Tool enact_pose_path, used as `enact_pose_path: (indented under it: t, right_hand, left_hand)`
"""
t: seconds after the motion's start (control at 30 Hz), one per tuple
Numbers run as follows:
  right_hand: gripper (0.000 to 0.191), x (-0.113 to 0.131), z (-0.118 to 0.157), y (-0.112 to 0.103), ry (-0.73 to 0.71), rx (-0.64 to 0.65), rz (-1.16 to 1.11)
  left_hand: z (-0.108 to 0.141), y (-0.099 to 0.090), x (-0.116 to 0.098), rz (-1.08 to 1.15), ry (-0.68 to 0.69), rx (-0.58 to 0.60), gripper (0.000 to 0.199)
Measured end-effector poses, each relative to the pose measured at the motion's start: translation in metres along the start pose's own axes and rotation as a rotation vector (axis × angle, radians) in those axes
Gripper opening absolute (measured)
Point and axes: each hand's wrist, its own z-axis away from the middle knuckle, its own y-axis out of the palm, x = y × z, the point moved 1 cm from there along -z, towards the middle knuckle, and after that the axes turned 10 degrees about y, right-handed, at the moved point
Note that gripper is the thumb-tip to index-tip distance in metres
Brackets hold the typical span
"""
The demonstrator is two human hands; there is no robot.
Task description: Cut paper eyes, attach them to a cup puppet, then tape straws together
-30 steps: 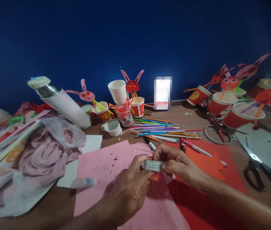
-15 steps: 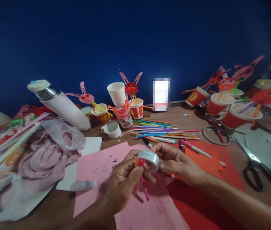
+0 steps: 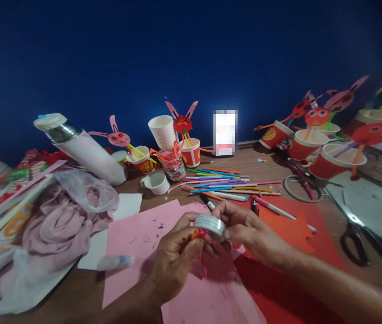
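Note:
My left hand [image 3: 179, 256] is closed, pinching a small bundle of thin pink and orange sticks [image 3: 200, 233] between thumb and fingers. A pink end hangs down below the fingers. Against the bundle sits a roll of tape [image 3: 209, 222], pale and shiny with faint print on its side. My right hand [image 3: 250, 231] grips the roll's right edge with thumb and fingertips. Whether a strip is pulled from it cannot be made out. Both hands are over pink paper [image 3: 137, 252] and red paper [image 3: 261, 288].
Thin coloured sticks [image 3: 218, 180] and markers lie beyond my hands. Scissors [image 3: 355, 225] lie at right. Paper cups with rabbit figures [image 3: 184, 123] stand at the back, near a lit phone [image 3: 225, 132]. A thermos [image 3: 89, 155] leans at left above a plastic bag [image 3: 5, 274].
The tape roll has tipped slightly and shifted a little down and right against the bundle. My hands stay close together; the whole view has moved slightly.

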Motion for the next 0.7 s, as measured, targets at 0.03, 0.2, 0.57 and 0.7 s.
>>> enact_pose_path:
  t: [0.03, 0.2, 0.57, 0.7]
  right_hand:
    - [0.017, 0.0003, 0.0002, 0.0, -0.004, -0.002, 0.003]
    - [0.022, -0.0005, 0.0002, 0.0009, -0.025, -0.02, 0.007]
    - [0.019, -0.0023, -0.0007, 0.0003, 0.004, -0.059, 0.007]
    - [0.018, -0.0022, -0.0004, 0.0017, -0.005, -0.061, 0.017]
  left_hand:
    - [-0.0004, -0.0002, -0.0002, 0.002, 0.007, 0.001, 0.024]
    - [-0.0017, 0.0005, -0.001, 0.039, 0.01, 0.002, 0.025]
    - [-0.0019, 0.0022, 0.0019, 0.112, -0.032, -0.032, 0.02]
    - [-0.0006, 0.0033, 0.0036, 0.149, -0.074, -0.037, 0.022]
